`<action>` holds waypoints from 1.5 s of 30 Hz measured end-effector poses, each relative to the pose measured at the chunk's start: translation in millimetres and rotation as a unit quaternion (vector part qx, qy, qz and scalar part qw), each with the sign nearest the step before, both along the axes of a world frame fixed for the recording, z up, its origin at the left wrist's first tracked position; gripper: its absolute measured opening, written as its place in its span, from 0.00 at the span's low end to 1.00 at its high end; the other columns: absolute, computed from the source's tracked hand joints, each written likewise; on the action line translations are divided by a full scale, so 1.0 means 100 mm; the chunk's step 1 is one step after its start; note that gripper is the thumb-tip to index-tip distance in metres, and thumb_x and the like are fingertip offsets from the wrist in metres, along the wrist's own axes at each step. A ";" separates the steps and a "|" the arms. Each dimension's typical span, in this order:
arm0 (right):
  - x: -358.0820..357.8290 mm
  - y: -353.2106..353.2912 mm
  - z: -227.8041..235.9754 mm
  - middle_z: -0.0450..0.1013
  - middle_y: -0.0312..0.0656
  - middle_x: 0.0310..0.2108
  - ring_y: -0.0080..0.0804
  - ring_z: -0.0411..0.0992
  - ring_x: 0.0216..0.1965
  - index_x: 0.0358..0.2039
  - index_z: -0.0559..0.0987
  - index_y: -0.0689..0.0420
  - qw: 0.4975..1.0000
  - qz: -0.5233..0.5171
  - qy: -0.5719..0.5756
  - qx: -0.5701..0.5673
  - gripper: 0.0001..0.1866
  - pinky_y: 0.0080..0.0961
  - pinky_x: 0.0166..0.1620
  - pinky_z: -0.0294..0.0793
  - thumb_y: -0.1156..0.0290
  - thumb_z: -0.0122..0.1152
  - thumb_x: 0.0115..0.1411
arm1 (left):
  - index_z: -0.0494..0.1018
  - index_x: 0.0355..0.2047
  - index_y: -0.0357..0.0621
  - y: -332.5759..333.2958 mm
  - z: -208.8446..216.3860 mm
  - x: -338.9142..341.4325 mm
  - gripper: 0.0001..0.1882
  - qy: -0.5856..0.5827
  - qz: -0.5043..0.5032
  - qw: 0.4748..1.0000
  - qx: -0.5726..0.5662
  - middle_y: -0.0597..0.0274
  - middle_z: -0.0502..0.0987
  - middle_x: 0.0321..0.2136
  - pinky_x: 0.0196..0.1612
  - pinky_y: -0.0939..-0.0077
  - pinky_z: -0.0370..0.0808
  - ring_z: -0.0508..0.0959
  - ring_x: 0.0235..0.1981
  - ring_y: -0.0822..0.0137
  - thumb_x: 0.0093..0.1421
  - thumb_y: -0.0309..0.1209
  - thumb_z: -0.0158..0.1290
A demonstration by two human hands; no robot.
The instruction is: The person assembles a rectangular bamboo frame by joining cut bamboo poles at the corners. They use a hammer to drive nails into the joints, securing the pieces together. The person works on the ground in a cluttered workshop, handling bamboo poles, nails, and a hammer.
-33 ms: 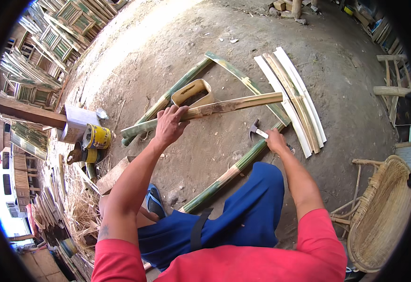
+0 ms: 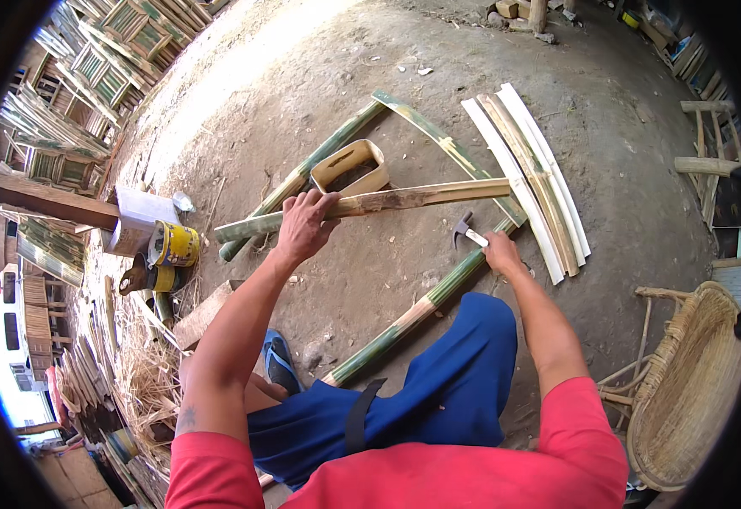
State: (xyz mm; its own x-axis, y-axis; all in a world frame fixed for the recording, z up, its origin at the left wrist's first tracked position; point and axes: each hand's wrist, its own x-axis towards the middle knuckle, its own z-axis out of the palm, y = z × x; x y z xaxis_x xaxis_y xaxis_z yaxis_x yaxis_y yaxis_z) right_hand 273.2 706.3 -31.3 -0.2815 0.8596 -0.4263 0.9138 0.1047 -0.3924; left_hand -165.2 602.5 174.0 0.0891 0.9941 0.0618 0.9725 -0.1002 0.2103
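Observation:
My left hand [image 2: 306, 227] is wrapped over a long split bamboo slat [image 2: 421, 195], holding it across the frame pieces on the ground. In my right hand [image 2: 502, 252] is a claw hammer [image 2: 470, 232], its head pointing up and left, above a green bamboo pole [image 2: 396, 331]. That pole runs from beside my knee toward the far right. Another green pole [image 2: 337, 154] lies on the left, and a flat green slat [image 2: 438, 142] joins its far end. An open tan container [image 2: 374, 176] with dark contents stands just beyond the slat I hold.
Several pale split slats [image 2: 548, 191] lie on the right. At the left are a yellow bucket [image 2: 177, 244], a white box [image 2: 143, 219] under a wooden beam [image 2: 48, 201], and a heap of shavings [image 2: 146, 365]. A woven seat [image 2: 684, 399] stands at the lower right.
The left end of the bamboo slat has shifted slightly left under my left hand. My right hand and the hammer have moved slightly. The view has shifted a little.

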 end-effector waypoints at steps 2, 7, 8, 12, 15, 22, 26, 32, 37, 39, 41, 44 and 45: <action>0.06 0.08 -0.04 0.79 0.57 0.41 0.58 0.78 0.48 0.43 0.80 0.56 0.994 -0.079 0.072 0.000 0.14 0.49 0.51 0.76 0.61 0.65 0.61 | 0.73 0.55 0.57 -0.10 -0.12 -0.27 0.24 0.009 -0.039 0.999 -0.004 0.61 0.74 0.43 0.57 0.57 0.63 0.73 0.51 0.56 0.58 0.36 0.64; 0.13 0.18 0.15 0.81 0.53 0.35 0.52 0.80 0.40 0.39 0.83 0.57 0.986 -0.157 0.032 0.049 0.20 0.44 0.45 0.77 0.52 0.70 0.57 | 0.74 0.53 0.56 -0.22 -0.51 -1.07 0.19 -0.005 -0.134 0.988 -0.076 0.61 0.74 0.43 0.61 0.58 0.64 0.73 0.52 0.55 0.61 0.33 0.60; 0.09 0.19 0.26 0.81 0.53 0.35 0.52 0.80 0.40 0.39 0.83 0.57 0.984 -0.161 0.052 0.053 0.18 0.43 0.45 0.77 0.55 0.68 0.59 | 0.74 0.53 0.56 -0.23 -0.61 -1.22 0.19 -0.009 -0.157 0.983 -0.089 0.61 0.74 0.43 0.61 0.58 0.65 0.73 0.52 0.56 0.60 0.32 0.60; -0.20 0.00 0.86 0.82 0.52 0.34 0.49 0.81 0.35 0.40 0.83 0.58 0.977 -0.193 -0.053 -0.068 0.14 0.44 0.42 0.77 0.60 0.65 0.63 | 0.74 0.51 0.56 -0.21 -1.01 -1.61 0.20 -0.019 -0.262 0.951 -0.163 0.61 0.74 0.42 0.60 0.56 0.66 0.74 0.52 0.56 0.57 0.30 0.60; -0.51 -0.35 1.26 0.79 0.46 0.26 0.40 0.78 0.25 0.38 0.82 0.58 0.982 -0.115 -0.105 -0.103 0.12 0.41 0.35 0.76 0.62 0.64 0.65 | 0.73 0.50 0.55 -0.11 -1.33 -1.75 0.23 0.000 -0.326 0.922 -0.210 0.61 0.75 0.43 0.60 0.55 0.66 0.75 0.53 0.55 0.53 0.27 0.60; -1.47 -2.00 0.66 0.74 0.41 0.21 0.31 0.72 0.18 0.34 0.80 0.57 0.847 -0.498 0.120 -0.142 0.09 0.35 0.19 0.68 0.64 0.65 0.65 | 0.72 0.54 0.59 -0.09 -1.98 -2.00 0.22 0.044 -0.371 0.895 -0.245 0.59 0.76 0.46 0.59 0.51 0.68 0.76 0.53 0.51 0.58 0.30 0.58; -2.10 -3.19 0.06 0.78 0.37 0.25 0.28 0.74 0.22 0.33 0.83 0.55 0.765 -0.628 0.136 -0.037 0.08 0.32 0.25 0.72 0.64 0.68 0.63 | 0.71 0.57 0.58 -0.02 -2.11 -2.06 0.25 0.013 -0.394 0.877 -0.273 0.58 0.75 0.49 0.57 0.48 0.70 0.75 0.55 0.50 0.58 0.31 0.61; -2.80 -4.12 -0.23 0.77 0.34 0.32 0.25 0.75 0.32 0.42 0.83 0.56 0.673 -0.686 0.274 -0.018 0.09 0.28 0.30 0.76 0.65 0.66 0.65 | 0.72 0.57 0.55 -0.01 -2.04 -2.16 0.29 0.013 -0.472 0.813 -0.340 0.55 0.78 0.48 0.51 0.51 0.77 0.79 0.51 0.48 0.55 0.35 0.65; -2.96 -4.21 -0.23 0.77 0.36 0.34 0.26 0.75 0.32 0.42 0.82 0.55 0.659 -0.705 0.260 0.013 0.08 0.28 0.28 0.78 0.66 0.65 0.66 | 0.77 0.52 0.53 -0.06 -1.88 -2.03 0.26 0.074 -0.443 0.759 -0.472 0.54 0.81 0.46 0.48 0.57 0.79 0.82 0.48 0.49 0.52 0.39 0.68; -2.99 -4.20 -0.27 0.77 0.38 0.33 0.30 0.75 0.33 0.41 0.81 0.55 0.646 -0.724 0.241 0.009 0.08 0.31 0.31 0.77 0.66 0.65 0.65 | 0.78 0.50 0.50 -0.01 -1.79 -1.90 0.23 0.006 -0.440 0.791 -0.426 0.54 0.81 0.44 0.47 0.57 0.79 0.83 0.45 0.51 0.56 0.40 0.67; -3.01 -4.20 -0.35 0.79 0.43 0.32 0.37 0.77 0.35 0.39 0.81 0.56 0.652 -0.729 0.205 0.027 0.08 0.36 0.37 0.76 0.66 0.66 0.64 | 0.77 0.51 0.49 0.11 -1.69 -1.76 0.23 -0.070 -0.422 0.838 -0.338 0.55 0.80 0.46 0.48 0.59 0.78 0.81 0.49 0.52 0.57 0.40 0.65; -3.01 -4.24 -0.47 0.75 0.36 0.34 0.26 0.74 0.31 0.43 0.79 0.55 0.676 -0.703 0.215 0.053 0.09 0.29 0.28 0.77 0.65 0.62 0.68 | 0.75 0.53 0.46 0.44 -1.59 -1.54 0.23 -0.106 -0.336 0.936 -0.016 0.56 0.77 0.52 0.61 0.58 0.70 0.75 0.56 0.52 0.59 0.39 0.63; -3.01 -4.25 -0.50 0.75 0.36 0.34 0.26 0.74 0.31 0.43 0.79 0.55 0.668 -0.716 0.201 0.039 0.09 0.29 0.28 0.77 0.64 0.62 0.68 | 0.74 0.53 0.45 0.54 -1.58 -1.44 0.23 -0.138 -0.287 0.945 0.079 0.56 0.76 0.54 0.65 0.56 0.66 0.73 0.58 0.51 0.60 0.39 0.63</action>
State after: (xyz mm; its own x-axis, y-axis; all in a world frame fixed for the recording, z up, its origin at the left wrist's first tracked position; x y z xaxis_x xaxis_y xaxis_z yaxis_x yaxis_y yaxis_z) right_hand -27.7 281.2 -81.5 0.7746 0.3861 -0.5009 -0.0768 -0.7287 -0.6805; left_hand -308.8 656.6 15.7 0.5694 0.7633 0.3053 0.6586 -0.6458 0.3863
